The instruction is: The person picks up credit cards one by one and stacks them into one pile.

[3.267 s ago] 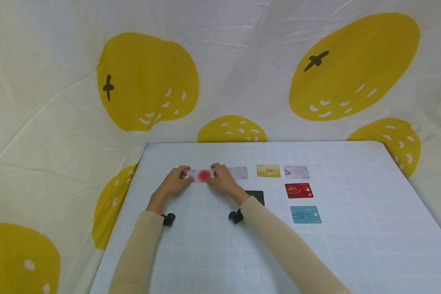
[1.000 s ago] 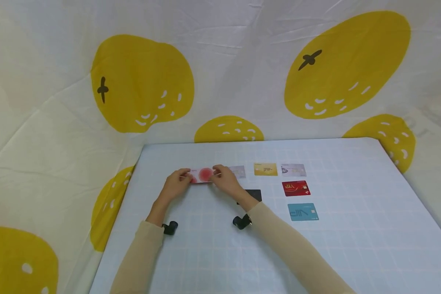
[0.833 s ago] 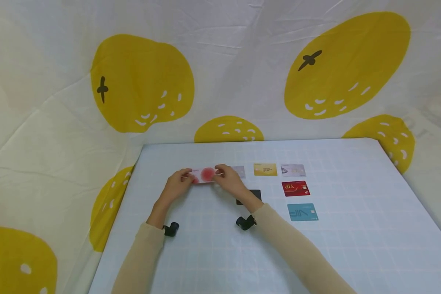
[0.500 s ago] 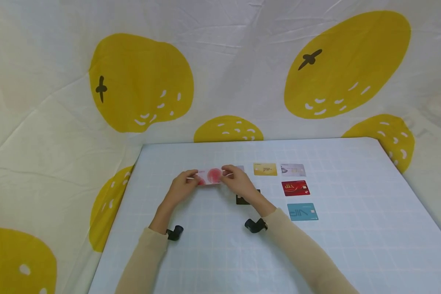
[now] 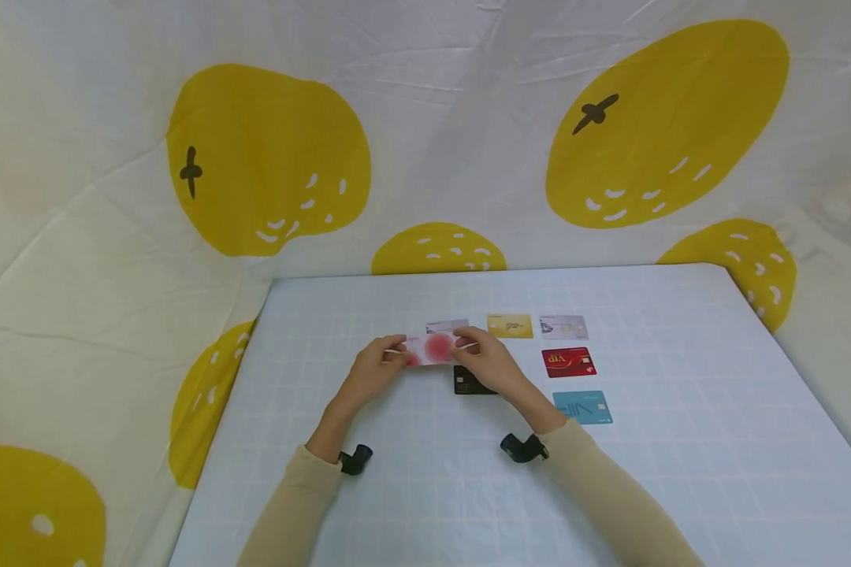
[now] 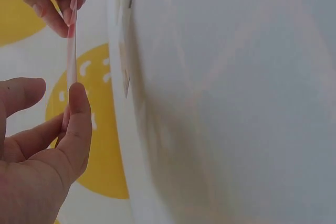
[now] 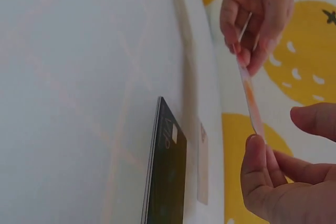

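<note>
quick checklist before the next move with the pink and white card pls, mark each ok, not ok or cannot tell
1. Left hand pinching one end of the pink-and-white card: ok.
2. Right hand pinching the opposite end: ok.
3. Card lifted off the table: ok, the wrist views show it raised.
4. Black card fully visible from the head camera: not ok, the right hand covers part.
5. Red card unobstructed: ok.
6. Held card's small print: cannot tell, too small to read.
</note>
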The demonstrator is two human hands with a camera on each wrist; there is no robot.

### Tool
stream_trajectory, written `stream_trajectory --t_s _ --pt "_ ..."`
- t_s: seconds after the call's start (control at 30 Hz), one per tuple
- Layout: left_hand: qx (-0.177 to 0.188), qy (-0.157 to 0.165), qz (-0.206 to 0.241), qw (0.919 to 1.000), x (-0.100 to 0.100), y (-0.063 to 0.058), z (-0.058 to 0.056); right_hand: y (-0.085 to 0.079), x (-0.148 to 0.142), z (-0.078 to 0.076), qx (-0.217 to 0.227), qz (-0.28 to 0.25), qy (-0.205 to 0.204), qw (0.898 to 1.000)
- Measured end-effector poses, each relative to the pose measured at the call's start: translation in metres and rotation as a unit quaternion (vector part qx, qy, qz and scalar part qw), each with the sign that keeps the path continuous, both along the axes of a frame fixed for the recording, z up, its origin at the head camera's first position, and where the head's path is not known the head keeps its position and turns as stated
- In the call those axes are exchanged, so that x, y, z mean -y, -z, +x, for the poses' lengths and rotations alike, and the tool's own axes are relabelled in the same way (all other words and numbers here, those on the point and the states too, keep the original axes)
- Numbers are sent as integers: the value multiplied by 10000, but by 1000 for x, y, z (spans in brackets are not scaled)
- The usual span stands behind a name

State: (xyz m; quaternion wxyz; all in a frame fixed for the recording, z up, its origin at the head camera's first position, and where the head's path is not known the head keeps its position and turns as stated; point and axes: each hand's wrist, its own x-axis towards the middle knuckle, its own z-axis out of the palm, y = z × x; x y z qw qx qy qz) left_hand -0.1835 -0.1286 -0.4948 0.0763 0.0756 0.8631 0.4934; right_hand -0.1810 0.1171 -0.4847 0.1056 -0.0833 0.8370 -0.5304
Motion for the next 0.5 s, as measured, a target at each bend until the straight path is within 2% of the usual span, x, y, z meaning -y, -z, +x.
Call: stream_trajectory --t_s 0.3,0.5 --pt "122 276 -7 9995 -24 5 4 9 -25 11 143 102 244 9995" --pt "77 523 107 9985 -38 10 5 15 -40 15 251 243 356 9988"
